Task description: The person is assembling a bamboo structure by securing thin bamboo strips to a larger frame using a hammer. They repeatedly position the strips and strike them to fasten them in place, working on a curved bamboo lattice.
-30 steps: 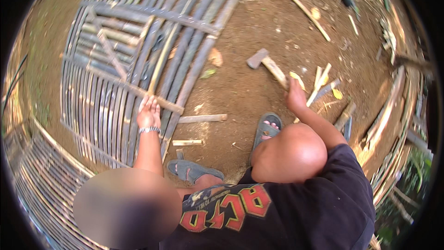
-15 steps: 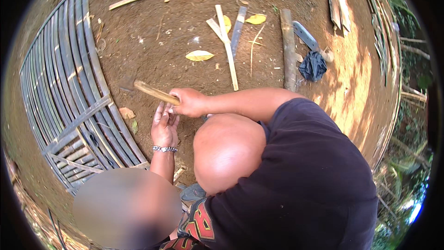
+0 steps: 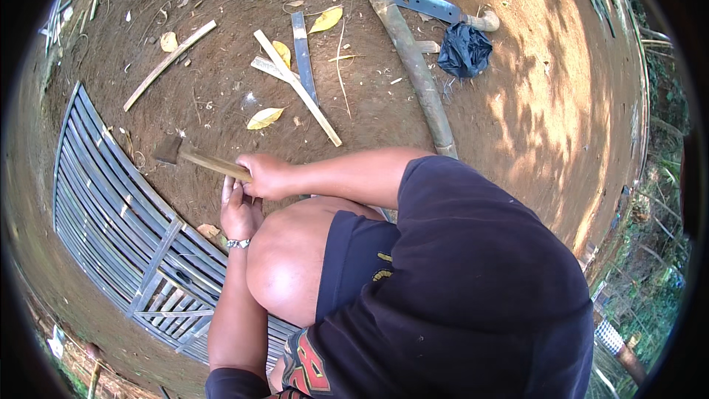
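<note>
My right hand [image 3: 269,176] is closed around the wooden handle of a tool with a dark metal head [image 3: 168,149]; whether hammer or hatchet I cannot tell. Its head points left, above the ground. Just below, my left hand [image 3: 239,210], with a chain bracelet [image 3: 238,244] at the wrist, has its fingers stretched upward and its fingertips meeting the right hand's. Anything small between those fingertips is too small to make out. My bare knee [image 3: 284,266] is beside the left wrist. A slatted bamboo frame [image 3: 118,199] lies to the left of both hands.
Split bamboo strips [image 3: 299,89] and yellow leaves [image 3: 264,118] lie scattered on the brown soil ahead. A bamboo pole [image 3: 413,66] crosses to the right, with a machete [image 3: 428,4] and a crumpled black plastic bag [image 3: 465,52] beside it. Greenery [image 3: 650,281] borders the far right.
The view has shifted, showing more of the ground ahead, my left forearm and my knee. The right hand still grips the tool, and both hands stay together.
</note>
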